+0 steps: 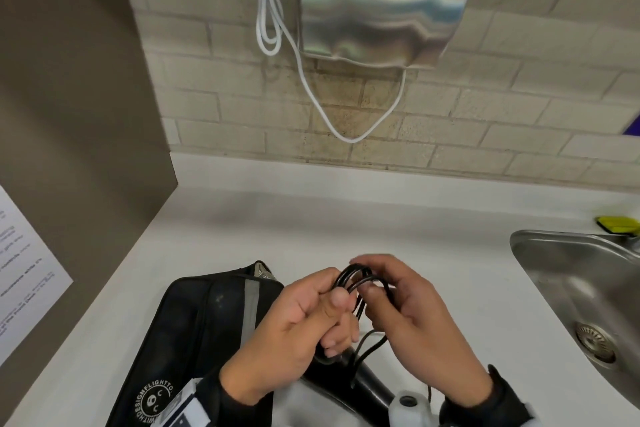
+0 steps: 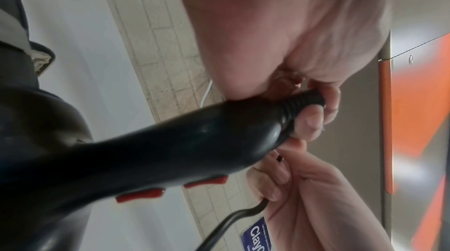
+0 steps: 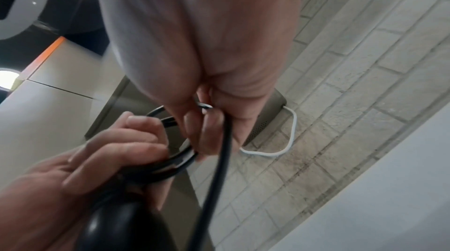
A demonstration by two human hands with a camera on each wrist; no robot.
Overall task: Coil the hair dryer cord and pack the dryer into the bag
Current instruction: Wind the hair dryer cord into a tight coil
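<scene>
A black hair dryer hangs low between my wrists; its handle with red switches fills the left wrist view. My left hand grips the cord end of the handle together with several loops of black cord. My right hand pinches the cord beside the loops, and one strand runs down from its fingers. A black zip bag with a grey stripe lies on the white counter just left of my hands, its far end partly unzipped.
A steel sink is set into the counter at the right, with a yellow sponge behind it. A wall hand dryer with a white cable hangs above the tiled wall. A grey side panel with a paper notice stands left.
</scene>
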